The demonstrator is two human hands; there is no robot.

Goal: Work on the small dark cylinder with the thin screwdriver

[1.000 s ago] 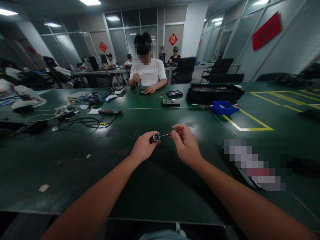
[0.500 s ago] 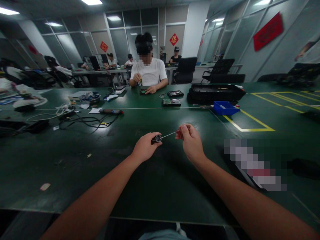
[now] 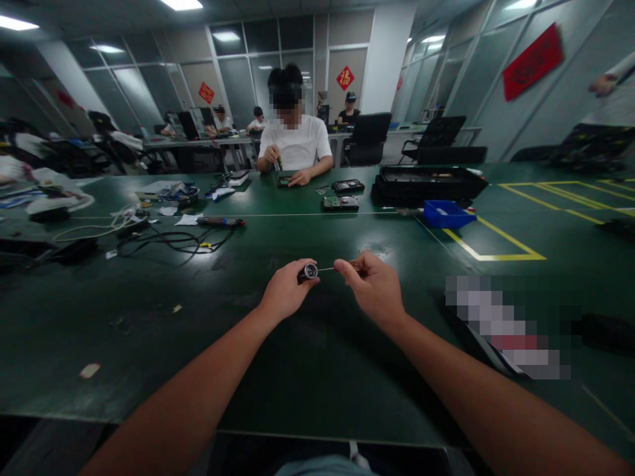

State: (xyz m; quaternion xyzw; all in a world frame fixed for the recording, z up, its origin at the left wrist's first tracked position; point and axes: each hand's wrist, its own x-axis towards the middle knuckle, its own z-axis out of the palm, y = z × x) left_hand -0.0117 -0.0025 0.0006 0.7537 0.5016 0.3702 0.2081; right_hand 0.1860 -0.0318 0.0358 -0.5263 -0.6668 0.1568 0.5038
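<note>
Wrapped in my left hand (image 3: 288,291) is a small dark flashlight (image 3: 310,271), its round silver-rimmed end turned toward me. My right hand (image 3: 376,284) is closed round a thin metal rod (image 3: 325,269), which sticks out between thumb and fingers and points left. The rod's free end meets or lies right beside the flashlight's rim; I cannot tell whether it goes inside. The fingers hide most of the rod's other end. Both hands are held above the green table (image 3: 297,370), a short gap apart.
A blurred flat item (image 3: 501,330) lies right of my right arm. Ahead are a blue tray (image 3: 448,215), a black case (image 3: 426,186) and opened hard drives (image 3: 340,203). Cables (image 3: 173,241) and a pen-like tool (image 3: 221,221) lie at left. A co-worker (image 3: 296,142) sits opposite.
My right hand has turned and its fingers have closed further round the rod. Less of the rod shows, and it lies more level. My left hand has shifted slightly left with the flashlight.
</note>
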